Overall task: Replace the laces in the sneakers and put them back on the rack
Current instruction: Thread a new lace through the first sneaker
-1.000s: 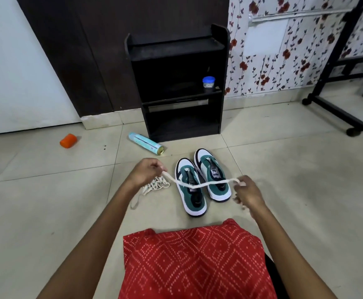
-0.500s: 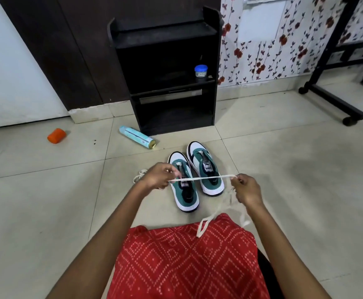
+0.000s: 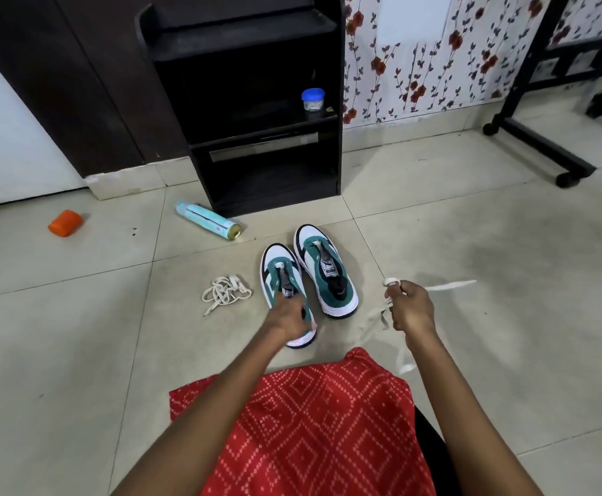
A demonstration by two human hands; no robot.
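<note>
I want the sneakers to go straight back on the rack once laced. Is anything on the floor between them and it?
Mostly clear. The two sneakers sit just in front of the black rack. A spray can lies off its left corner, beside the direct path, not across it.

- 2 sneakers stand side by side on the tiled floor, toes toward the rack, both white, teal and black, both without laces.
- The left sneaker point(image 3: 280, 277) lies nearer the person; its heel end is covered by a hand.
- The right sneaker point(image 3: 324, 270) sits just beside it, slightly farther forward, its tongue label showing.
- A white lace point(image 3: 449, 286), blurred, trails from the other hand, off the floor.
- A second cream lace point(image 3: 225, 292) lies bunched on the floor left of the sneakers.
- The black rack point(image 3: 253, 102) stands against the wall beyond them.
</note>
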